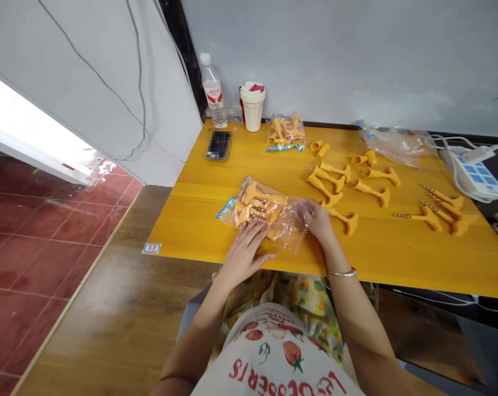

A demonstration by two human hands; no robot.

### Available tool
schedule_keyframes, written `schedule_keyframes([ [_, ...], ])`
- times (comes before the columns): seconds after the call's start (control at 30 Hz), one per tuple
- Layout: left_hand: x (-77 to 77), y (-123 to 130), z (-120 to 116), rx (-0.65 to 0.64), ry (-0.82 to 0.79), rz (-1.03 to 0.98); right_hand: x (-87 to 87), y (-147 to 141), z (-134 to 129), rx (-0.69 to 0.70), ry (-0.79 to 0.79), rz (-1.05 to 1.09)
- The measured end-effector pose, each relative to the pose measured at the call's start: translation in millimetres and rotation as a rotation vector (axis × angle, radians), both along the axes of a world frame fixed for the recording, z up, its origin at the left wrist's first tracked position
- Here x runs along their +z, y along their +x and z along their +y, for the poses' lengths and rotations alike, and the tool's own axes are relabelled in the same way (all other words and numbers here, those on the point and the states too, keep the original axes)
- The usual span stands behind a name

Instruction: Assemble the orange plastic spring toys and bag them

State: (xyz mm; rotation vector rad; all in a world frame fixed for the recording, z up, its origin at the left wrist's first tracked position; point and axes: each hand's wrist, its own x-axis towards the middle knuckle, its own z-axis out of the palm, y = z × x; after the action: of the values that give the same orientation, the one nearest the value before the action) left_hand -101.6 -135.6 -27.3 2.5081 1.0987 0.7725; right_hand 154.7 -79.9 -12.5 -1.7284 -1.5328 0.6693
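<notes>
Hands [244, 254] spread on plastic bag [273, 212]

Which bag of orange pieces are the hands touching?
The front clear bag, touched by the left hand and right hand; the other bag lies back beside the white cup.

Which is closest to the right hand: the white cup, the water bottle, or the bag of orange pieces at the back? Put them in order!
From the right hand, in the head view:
1. Bag of orange pieces: back edge of the table, ahead of the hand.
2. White cup: back edge, further left.
3. Water bottle: back left corner.
</notes>
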Motion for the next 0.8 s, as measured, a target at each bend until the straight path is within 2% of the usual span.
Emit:
schedule_keyframes([
  [0.33, -0.1, -1.2, 0.6, -0.002, 0.004, 0.030, -3.8, 1.5, 1.2, 0.008, -0.011, 0.059],
  [0.47, 1.4, 5.0, -0.8, -0.010, 0.005, 0.067, 0.5, -10.8, -3.2, 0.063, 0.048, 0.204],
  [0.57, 3.0, 17.9, -3.3, -0.038, -0.007, 0.033, 19.5, -29.5, -15.0, 0.113, 0.196, 0.325],
  [0.63, 2.8, 29.3, -3.2, -0.042, -0.031, -0.015, 38.7, -42.6, -25.9, 0.174, 0.303, 0.278],
  [0.73, -1.2, 45.3, 3.4, -0.041, -0.082, -0.099, 65.6, -60.4, -40.8, 0.323, 0.463, -0.019],
  [0.8, -5.9, 52.1, 11.3, -0.030, -0.103, -0.142, 74.1, -71.5, -46.5, 0.421, 0.513, -0.265],
])
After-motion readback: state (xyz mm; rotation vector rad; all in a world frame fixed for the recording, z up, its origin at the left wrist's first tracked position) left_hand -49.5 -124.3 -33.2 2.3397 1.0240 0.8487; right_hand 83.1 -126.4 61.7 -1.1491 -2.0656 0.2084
